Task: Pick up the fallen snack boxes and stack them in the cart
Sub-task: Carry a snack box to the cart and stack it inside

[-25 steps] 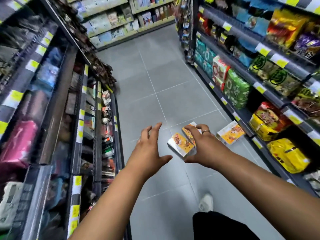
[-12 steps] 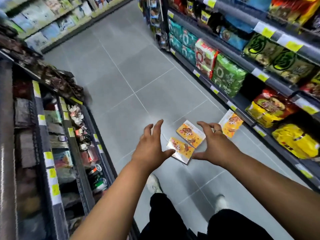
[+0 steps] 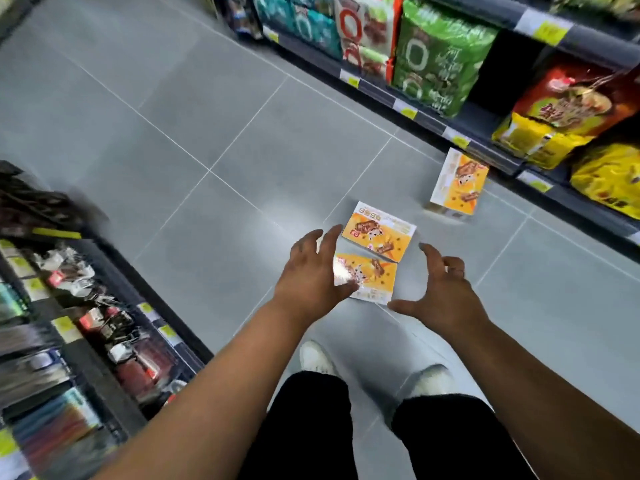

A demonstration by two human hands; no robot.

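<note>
Three orange and white snack boxes lie on the grey tile floor. The nearest box [image 3: 372, 278] lies flat between my hands. A second box [image 3: 379, 232] lies flat just beyond it, touching it. The third box [image 3: 459, 183] leans against the base of the right shelf. My left hand [image 3: 311, 275] is spread open over the left end of the nearest box. My right hand [image 3: 441, 289] hovers open to the right of that box, fingers loosely bent, holding nothing. No cart is in view.
Shelving on the right [image 3: 485, 126] holds green, red and yellow snack bags. A dark shelf unit [image 3: 104, 334] with small packets runs along the left. My white shoes [image 3: 317, 358] stand on the floor [image 3: 242, 116] just behind the boxes.
The view has dropped and moved closer to the boxes. Both hands have spread apart and come down to either side of the nearest box.
</note>
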